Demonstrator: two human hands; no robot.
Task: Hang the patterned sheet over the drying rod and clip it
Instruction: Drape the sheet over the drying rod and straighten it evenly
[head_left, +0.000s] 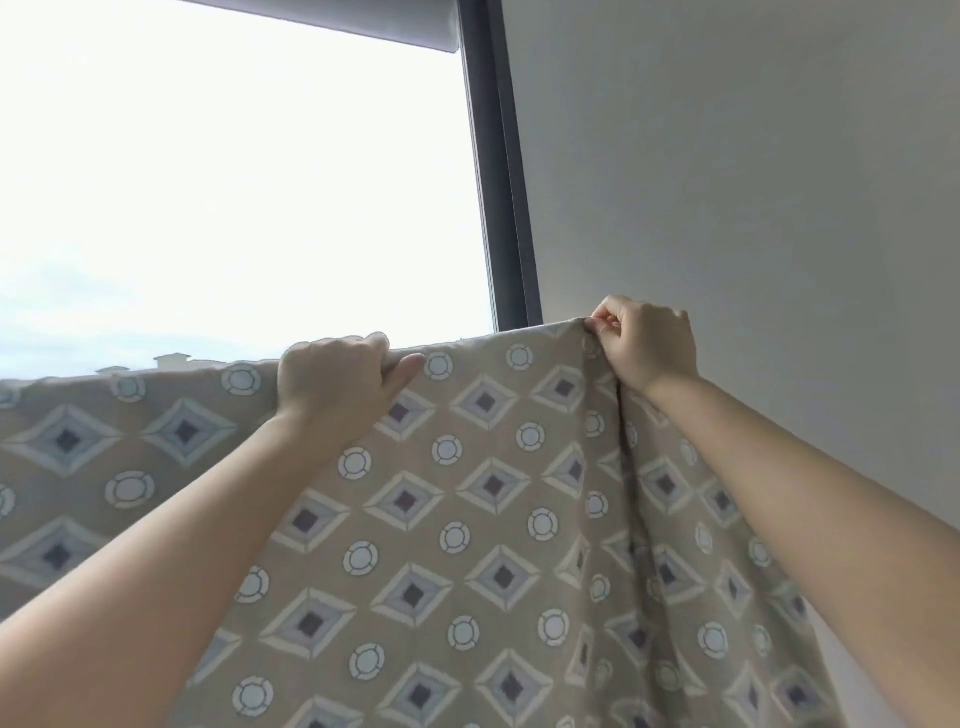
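The patterned sheet (467, 519) is tan with grey-blue diamonds and pale rings, and it hangs across the lower half of the view. Its top edge runs level from the left border up to the right. My left hand (332, 384) grips that top edge near the middle, fingers curled over it. My right hand (644, 343) pinches the sheet's upper right corner, where the cloth bunches into a vertical fold below. The drying rod is hidden under the fabric, and no clip shows.
A bright window (234, 182) fills the upper left, with a dark frame (498, 182) running down to the sheet. A rolled blind (405, 21) sits at the top. A plain pale wall (753, 182) is on the right. Distant rooftops (171, 359) peek above the sheet.
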